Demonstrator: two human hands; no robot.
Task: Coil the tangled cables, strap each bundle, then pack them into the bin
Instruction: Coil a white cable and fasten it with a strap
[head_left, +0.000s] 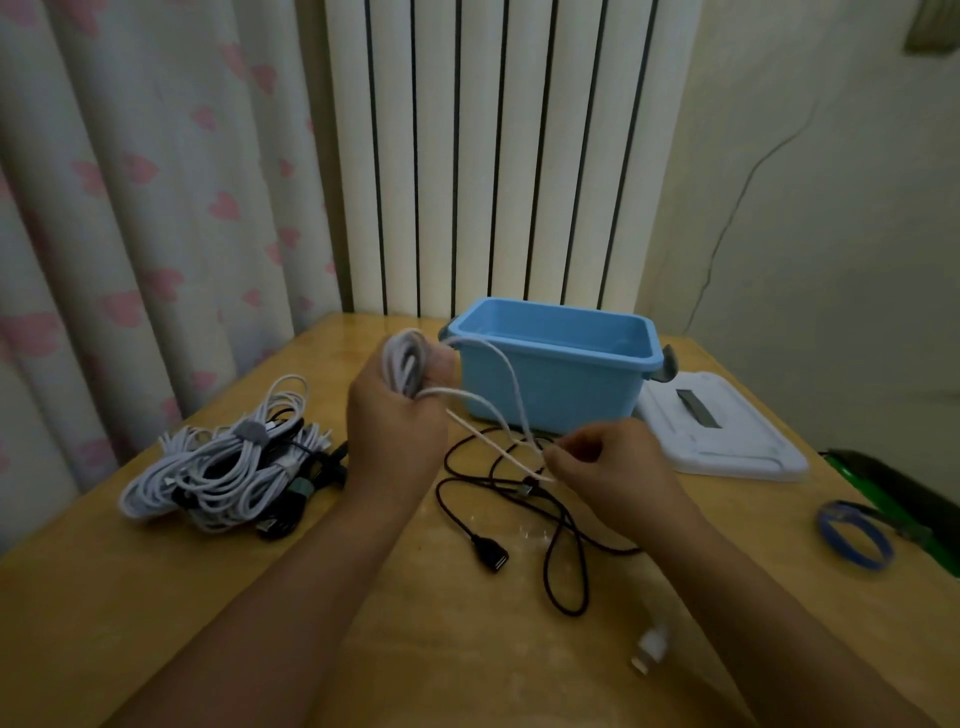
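Note:
My left hand (395, 421) grips a coil of white cable (405, 364) raised above the wooden table (156, 597). Its loose end arcs down to my right hand (608, 467), which pinches the cable near its tip. A black USB cable (550, 525) lies loose on the table under both hands, its plug pointing toward me. A pile of white and black cables (228, 467), some strapped with grey ties, sits at the left. The blue bin (556, 364) stands open behind my hands, and nothing shows inside it.
The bin's white lid (727, 431) lies flat to the right of the bin. A blue strap loop (852, 535) and a dark green-edged object (898, 493) sit at the right edge. A small white plug (652, 647) lies near me. Curtain and radiator stand behind the table.

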